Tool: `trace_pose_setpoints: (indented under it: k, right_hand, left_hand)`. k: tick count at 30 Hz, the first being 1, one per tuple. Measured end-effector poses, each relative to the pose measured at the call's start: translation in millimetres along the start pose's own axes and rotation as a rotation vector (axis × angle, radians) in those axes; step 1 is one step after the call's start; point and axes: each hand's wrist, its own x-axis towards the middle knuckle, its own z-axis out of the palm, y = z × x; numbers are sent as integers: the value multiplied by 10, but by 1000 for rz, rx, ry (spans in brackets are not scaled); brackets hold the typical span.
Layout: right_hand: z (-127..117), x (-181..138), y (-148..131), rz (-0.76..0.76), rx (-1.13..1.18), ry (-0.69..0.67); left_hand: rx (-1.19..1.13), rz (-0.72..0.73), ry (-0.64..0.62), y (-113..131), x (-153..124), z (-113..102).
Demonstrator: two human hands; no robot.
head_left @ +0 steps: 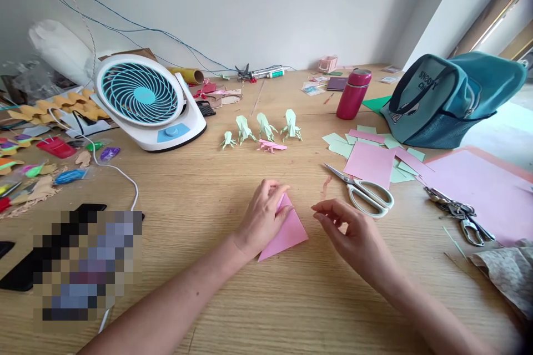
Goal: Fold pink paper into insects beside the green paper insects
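A folded sheet of pink paper (291, 230), roughly triangular, lies on the table in front of me. My left hand (262, 213) grips its left side, thumb on the upper face and fingers curled at the top corner. Part of the paper is hidden beneath that hand. Just to the right hovers my right hand (347, 227), apart from the paper. Its thumb and forefinger tips are close together in a pinch, with nothing visible between them. Scissors (368, 197) with white handles rest beyond the right hand.
Several pale green folded paper figures (266, 127) and a pink one (271, 146) stand ahead. Left is a white fan (144, 102). Pink and green paper pieces (370, 161), a red flask (353, 94), a teal bag (445, 102) and keys (456, 213) are at right.
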Motion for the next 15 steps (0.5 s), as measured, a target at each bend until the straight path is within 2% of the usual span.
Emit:
trace_pose_setpoints:
  k: [4,8,13,15]
  right_hand:
    - [26,-174,36,-175,-155,-204]
    - [-89,-358,184,-338,-269,-253]
    - [-171,-443,302,-362,-313,-234]
    - [-169,-450,307,-379,-315,-254]
  left_hand:
    - [130,46,8,-18,-60,-9]
    - [89,86,-98,9,-254,-87]
    - [237,163,-466,8,-419,-134]
    - [290,174,-552,9,-410,-151]
